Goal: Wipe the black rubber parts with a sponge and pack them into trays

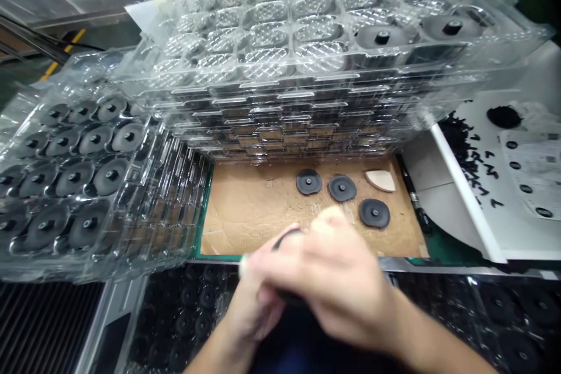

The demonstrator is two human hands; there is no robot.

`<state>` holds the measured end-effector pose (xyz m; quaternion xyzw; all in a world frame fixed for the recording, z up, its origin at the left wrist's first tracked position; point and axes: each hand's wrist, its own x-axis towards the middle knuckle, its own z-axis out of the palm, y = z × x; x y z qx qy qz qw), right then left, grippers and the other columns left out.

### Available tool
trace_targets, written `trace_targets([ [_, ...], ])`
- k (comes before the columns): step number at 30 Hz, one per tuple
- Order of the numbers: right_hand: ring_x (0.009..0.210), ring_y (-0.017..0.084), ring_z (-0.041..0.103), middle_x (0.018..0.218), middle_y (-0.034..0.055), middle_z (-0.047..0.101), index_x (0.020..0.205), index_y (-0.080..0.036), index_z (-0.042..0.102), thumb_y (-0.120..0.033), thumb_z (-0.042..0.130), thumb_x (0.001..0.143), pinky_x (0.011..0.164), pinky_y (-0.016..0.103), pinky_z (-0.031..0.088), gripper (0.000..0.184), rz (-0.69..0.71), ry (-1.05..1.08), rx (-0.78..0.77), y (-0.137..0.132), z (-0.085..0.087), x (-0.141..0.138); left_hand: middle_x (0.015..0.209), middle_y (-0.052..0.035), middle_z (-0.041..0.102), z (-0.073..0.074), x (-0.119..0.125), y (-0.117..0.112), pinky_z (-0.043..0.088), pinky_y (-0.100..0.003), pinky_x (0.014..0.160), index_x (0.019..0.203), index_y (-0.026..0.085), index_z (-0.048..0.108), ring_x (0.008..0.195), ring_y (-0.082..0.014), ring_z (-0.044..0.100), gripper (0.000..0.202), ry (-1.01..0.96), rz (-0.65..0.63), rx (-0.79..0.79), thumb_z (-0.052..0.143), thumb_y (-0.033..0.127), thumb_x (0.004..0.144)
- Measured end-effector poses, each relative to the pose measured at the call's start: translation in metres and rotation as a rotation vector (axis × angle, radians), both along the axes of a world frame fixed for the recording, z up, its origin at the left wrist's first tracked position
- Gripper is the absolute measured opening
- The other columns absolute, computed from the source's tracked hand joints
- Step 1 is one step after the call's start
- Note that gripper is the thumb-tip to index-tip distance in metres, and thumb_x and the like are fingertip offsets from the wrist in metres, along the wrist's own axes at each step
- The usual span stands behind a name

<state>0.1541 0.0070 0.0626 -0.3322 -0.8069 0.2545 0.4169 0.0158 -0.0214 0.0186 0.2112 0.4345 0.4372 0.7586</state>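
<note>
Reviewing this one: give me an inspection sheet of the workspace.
Surface: cardboard sheet, marked.
Job's things: three dark discs on the cardboard; dark part, mostly hidden.
Clutter: pale wedge-shaped piece; pen-like black item beside the cardboard.
Hands: left hand and right hand together around the dark part, blurred; grips unclear.
Cables: thin dark line upper left, possibly a cable.
Surroundings: clear tray stacks left and behind; small black pieces right.

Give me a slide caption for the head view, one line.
Blurred hands close together around a dark part, near a cardboard sheet with three dark discs, stacked clear trays behind.
</note>
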Motion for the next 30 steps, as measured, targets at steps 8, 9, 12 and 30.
trace_targets([
  [8, 0.101, 0.021, 0.064, 0.111, 0.0038, 0.07, 0.104, -0.023, 0.07, -0.038, 0.059, 0.084, 0.083, 0.032, 0.052, 0.027, -0.451, 0.156, -0.788, -0.002, -0.065, 0.038, 0.125, -0.0074, 0.062, 0.009, -0.009, 0.001, 0.052, -0.034, 0.088, 0.11, 0.025, 0.066, 0.109, -0.0294, 0.061, 0.061, -0.34, 0.036, -0.134, 0.079, 0.045, 0.054],
  [9, 0.099, 0.022, 0.065, 0.11, 0.005, 0.07, 0.104, -0.022, 0.07, -0.038, 0.059, 0.083, 0.082, 0.033, 0.053, 0.029, -0.429, 0.145, -0.847, -0.008, -0.073, 0.04, 0.127, -0.0077, 0.06, 0.01, -0.01, 0.002, 0.052, -0.034, 0.089, 0.11, 0.025, 0.066, 0.112, -0.0301, 0.059, 0.06, -0.341, 0.033, -0.14, 0.079, 0.044, 0.055],
  [12, 0.086, 0.023, 0.069, 0.102, 0.0081, 0.073, 0.101, -0.018, 0.072, -0.038, 0.06, 0.082, 0.072, 0.033, 0.057, 0.03, -0.395, 0.109, -0.928, -0.023, -0.091, 0.043, 0.129, -0.0082, 0.059, 0.01, -0.011, 0.005, 0.052, -0.033, 0.089, 0.112, 0.025, 0.065, 0.114, -0.03, 0.058, 0.058, -0.334, 0.029, -0.146, 0.078, 0.042, 0.058],
  [30, 0.076, 0.017, 0.068, 0.089, 0.0064, 0.073, 0.098, -0.012, 0.067, -0.009, 0.05, 0.085, 0.068, 0.031, 0.054, 0.021, -0.339, -0.007, -0.168, -0.009, -0.003, -0.023, 0.109, -0.0014, 0.07, 0.003, 0.01, 0.0, 0.052, -0.024, 0.083, 0.103, 0.028, 0.065, 0.101, -0.0193, 0.064, 0.056, 0.038, 0.379, -0.002, 0.086, 0.02, 0.051],
])
